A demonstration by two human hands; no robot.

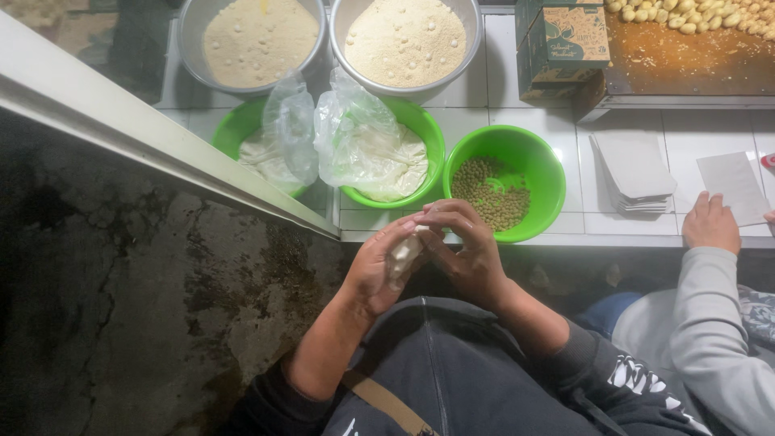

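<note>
Head view, looking down at a seated person. The left hand (375, 270) lies palm up, its fingers cupped loosely around a small piece of white dough (404, 252); the right hand (464, 246) closes over it from the other side, fingertips pinching the dough's upper end. Both hands are held above the lap, just in front of the edge of the white tiled bench (710, 137).

On the bench, nearest the hands, a green bowl of small brownish-green beans (496, 190). To its left, two further green bowls (395, 153), each holding white dough in a clear plastic bag. Behind these, two metal basins of pale crumbs (408, 40). At the far right, a wooden tray (686, 56) carrying pale shaped pieces, with a green carton (565, 40) beside it. A stack of grey paper sheets (634, 173) lies near a co-worker's hand (710, 222), grey-sleeved, resting at the bench edge.
</note>
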